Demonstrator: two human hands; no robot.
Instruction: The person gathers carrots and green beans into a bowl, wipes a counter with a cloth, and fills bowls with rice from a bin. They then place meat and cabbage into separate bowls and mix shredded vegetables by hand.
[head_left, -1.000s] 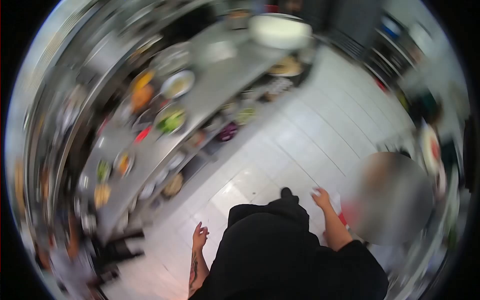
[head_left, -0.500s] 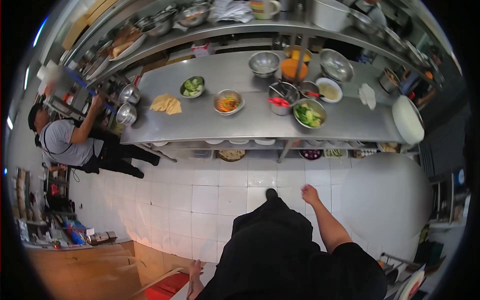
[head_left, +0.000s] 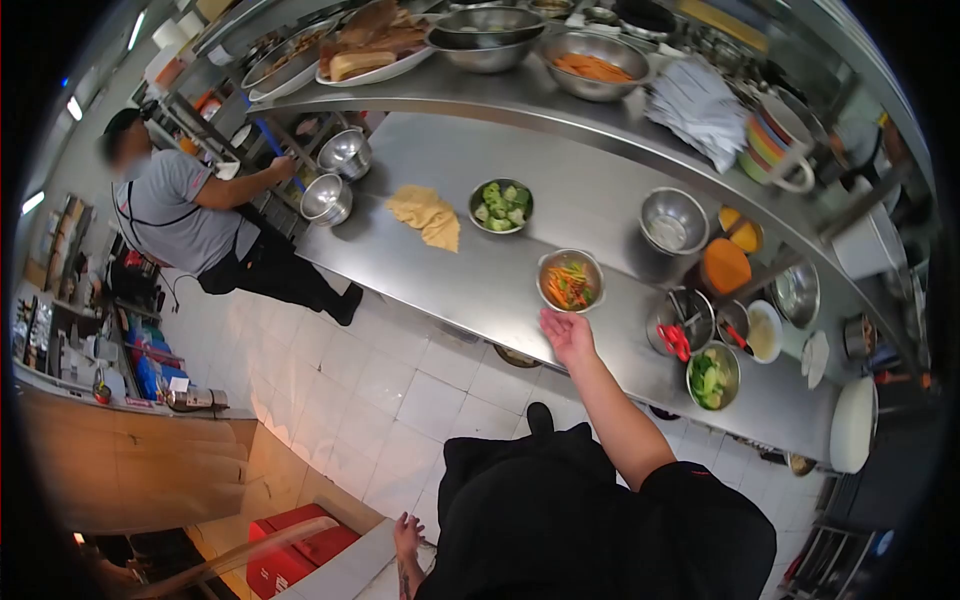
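Kitchen (head view): white tiled floor (head_left: 400, 390), long steel tabletop (head_left: 470, 285) running aslant, a shelf (head_left: 560, 100) of pans and trays above it.
Tabletop: a bowl of carrot strips (head_left: 570, 281) near the front edge; a broccoli bowl (head_left: 501, 205) and a yellow cloth (head_left: 427, 213) further left; more bowls to the right.
Right hand (head_left: 567, 335): stretched out over the tabletop's front edge, fingers loose and spread, grasping nothing, just short of the carrot bowl.
Left hand (head_left: 407, 535): low at the side, by a white edge; its grip cannot be told.
Co-worker (head_left: 185, 215): bent at the racks by the tabletop's left end, well apart.
Progress: reach nearly made; bowl untouched and not lifted.
Change: half a second ago the right hand hung over the floor, well short of the tabletop; now it is at the edge beside the bowl, and the tabletop fills more of the view. The left hand stays low.
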